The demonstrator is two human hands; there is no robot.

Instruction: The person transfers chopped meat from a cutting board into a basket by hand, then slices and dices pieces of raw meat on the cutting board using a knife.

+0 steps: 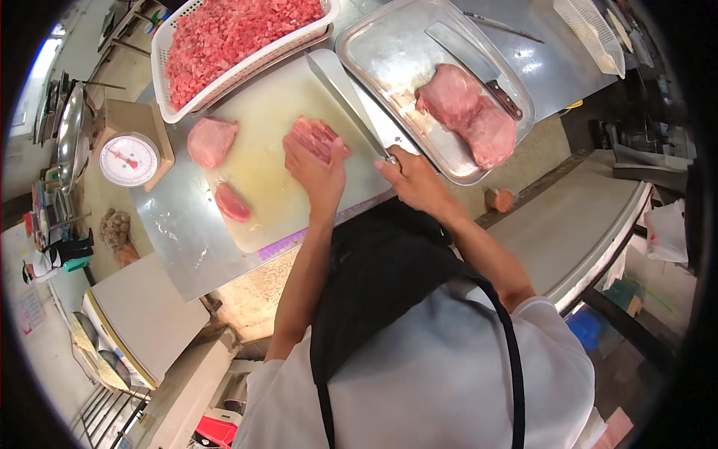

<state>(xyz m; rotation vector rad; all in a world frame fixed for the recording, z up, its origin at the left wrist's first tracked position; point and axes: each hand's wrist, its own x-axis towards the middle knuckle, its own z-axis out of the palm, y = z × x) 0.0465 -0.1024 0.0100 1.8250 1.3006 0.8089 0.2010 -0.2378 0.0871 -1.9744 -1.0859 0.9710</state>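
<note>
My right hand (pixel 417 179) is wrapped around the handle of a long knife (pixel 348 106), its blade slanting up and left along the right side of the cutting board (pixel 258 105). With thumb and fingers, my left hand (pixel 318 176) grips a piece of raw meat (pixel 314 138) cut into strips or slices near the middle of the board. The blade is apart from this meat, to its right. Left of my left hand lie a larger pink chunk of meat (pixel 213 142) and a smaller chunk (pixel 232 203).
A white basket (pixel 258 57) of diced meat stands behind the board. To the right, a metal tray (pixel 381 49) holds meat pieces (pixel 467 112) and a cleaver (pixel 467 52). A dial scale (pixel 129 159) is at left. Another white basket (pixel 591 37) sits at far right.
</note>
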